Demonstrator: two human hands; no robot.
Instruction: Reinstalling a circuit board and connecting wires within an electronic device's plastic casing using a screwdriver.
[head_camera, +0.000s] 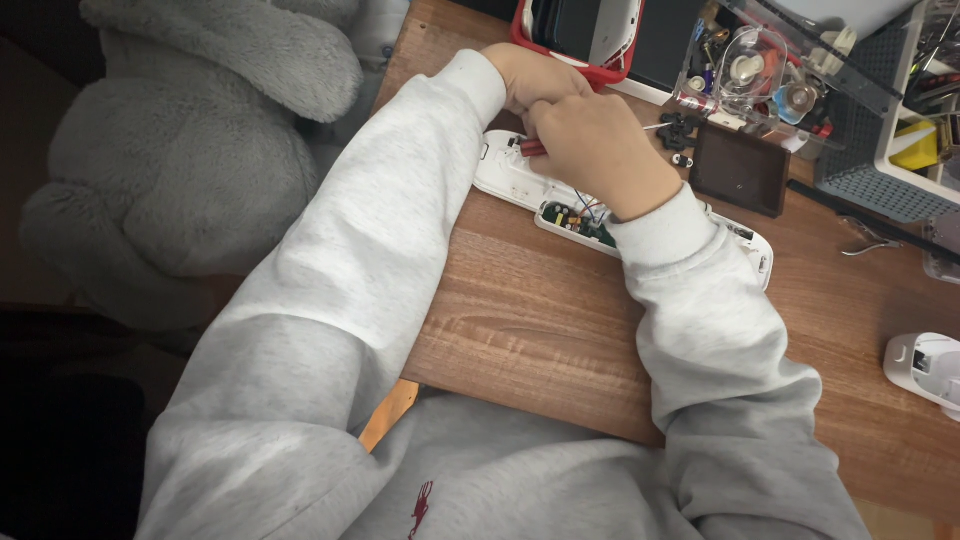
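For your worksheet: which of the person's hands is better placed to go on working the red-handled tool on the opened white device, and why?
Probably the right hand: it lies over the red-handled tool, directly above the opened white device. The left hand sits behind it.

grey plush toy (190, 150), clear parts box (770, 70), brown pad (740, 168)

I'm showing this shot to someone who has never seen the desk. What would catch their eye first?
First, the two hands meeting at the top centre: the right hand grips a red-handled tool over an opened white device, its circuit board and wires exposed, with the left hand just behind. Next, the big grey plush toy off the wooden table's left edge.
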